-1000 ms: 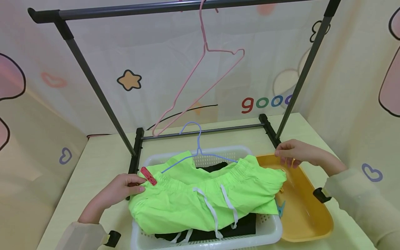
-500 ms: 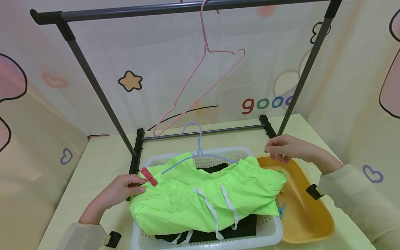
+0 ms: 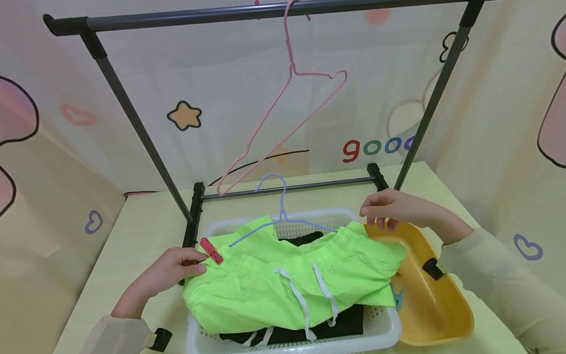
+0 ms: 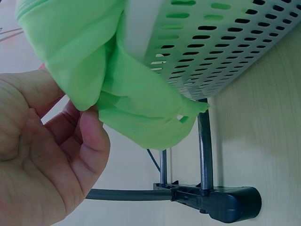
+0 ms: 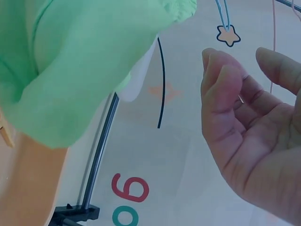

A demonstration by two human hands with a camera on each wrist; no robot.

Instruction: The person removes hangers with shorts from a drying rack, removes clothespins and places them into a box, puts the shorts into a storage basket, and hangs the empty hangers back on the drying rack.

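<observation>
Left fingers point(image 3: 191, 254) pinch green shorts point(image 3: 247, 290), right fingers point(image 3: 375, 210) bend loosely, empty, and lettering point(image 3: 379, 146) behind reads "goo…".

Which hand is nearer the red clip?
Left. The left hand is beside the red clip, pinching the green shorts; the right hand is at their other end, by the yellow tub.

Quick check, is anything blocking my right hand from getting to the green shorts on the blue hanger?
Nothing visible stands between your right hand and the green shorts; the right wrist view shows open space there. The yellow basin lies below, not in between.
</observation>
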